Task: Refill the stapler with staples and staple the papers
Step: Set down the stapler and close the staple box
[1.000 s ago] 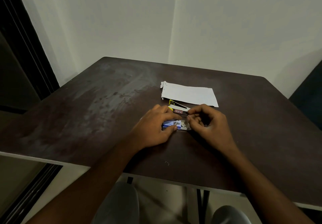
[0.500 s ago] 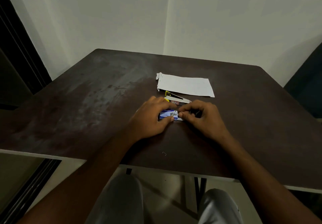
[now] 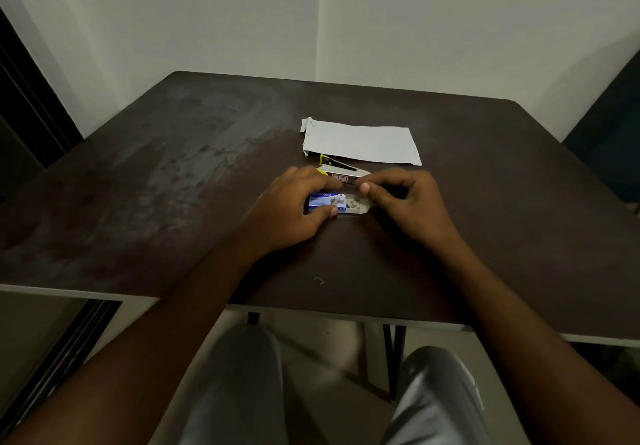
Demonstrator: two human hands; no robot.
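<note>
Nearest you, your knees (image 3: pixel 239 385) in grey trousers are showing under the edge of the dark table (image 3: pixel 145 181). A single loose staple (image 3: pixel 318 280) is lying on the tabletop close to that near edge, well apart from everything else.

Further in, your left hand (image 3: pixel 291 212) is resting on the table and gripping the staple box (image 3: pixel 327 203), a small blue-and-white carton, thumb along its near side and fingers curled over its far side. The box's inner tray is sticking out to the right, and a few grey staple strips are showing in it. Your right hand (image 3: pixel 408 202) is sitting just beside that open end, with its fingers curled in and thumb and forefinger pinched together above the tray; whether they are holding any staples is too small to tell.

Just behind both hands, the stapler (image 3: pixel 341 171) is lying opened up, its yellow-trimmed top arm raised away from the metal magazine. Behind it, touching or nearly so, the papers (image 3: pixel 360 143) are lying flat, one left corner slightly curled. Beyond the table, plain pale walls are meeting in a corner.
</note>
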